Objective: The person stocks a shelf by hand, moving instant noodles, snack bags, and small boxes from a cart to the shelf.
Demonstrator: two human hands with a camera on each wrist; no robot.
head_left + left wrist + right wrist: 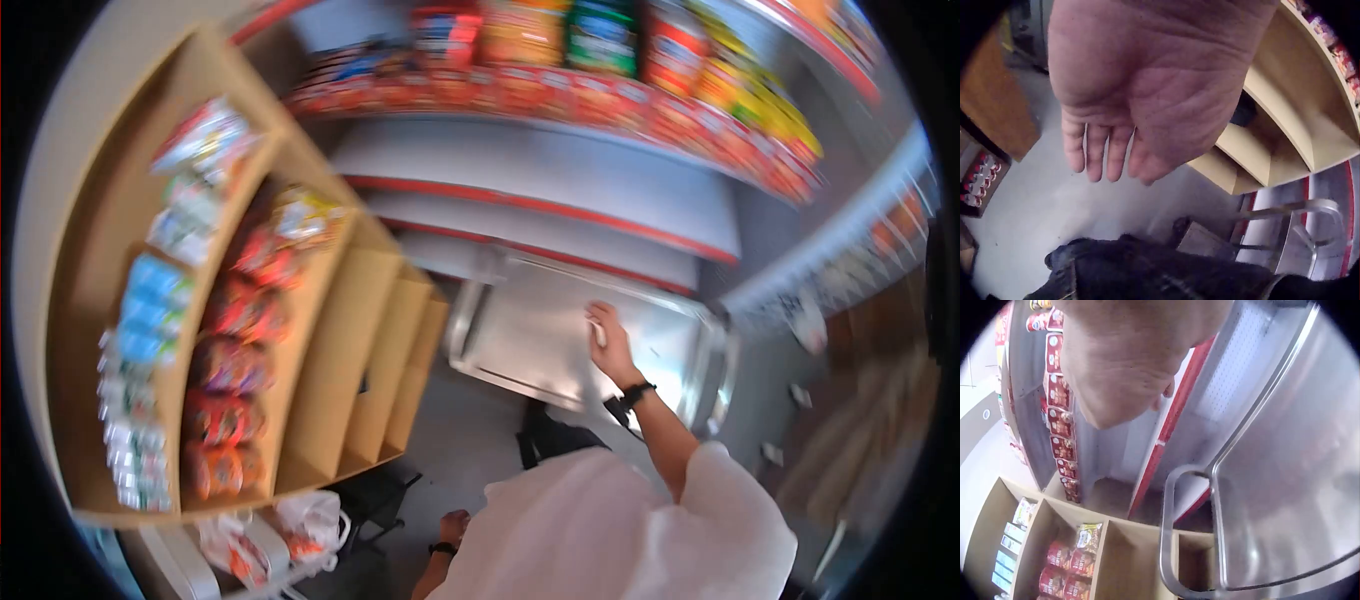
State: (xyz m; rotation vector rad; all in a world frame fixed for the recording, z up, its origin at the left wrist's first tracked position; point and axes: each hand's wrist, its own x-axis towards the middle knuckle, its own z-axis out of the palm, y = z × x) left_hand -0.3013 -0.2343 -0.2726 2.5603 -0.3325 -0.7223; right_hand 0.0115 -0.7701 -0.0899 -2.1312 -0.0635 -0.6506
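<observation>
Resting on the steel cart top (pixel 540 340), right hand (pixel 608 345) fingers pinch a white scrap (pixel 598 333).

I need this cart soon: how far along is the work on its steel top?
Done: the steel top looks bare and shiny. In hand: the right hand rests on it with something small and white, too blurred to name; the left hand hangs open. Left: how much of the top remains cannot be told.
</observation>
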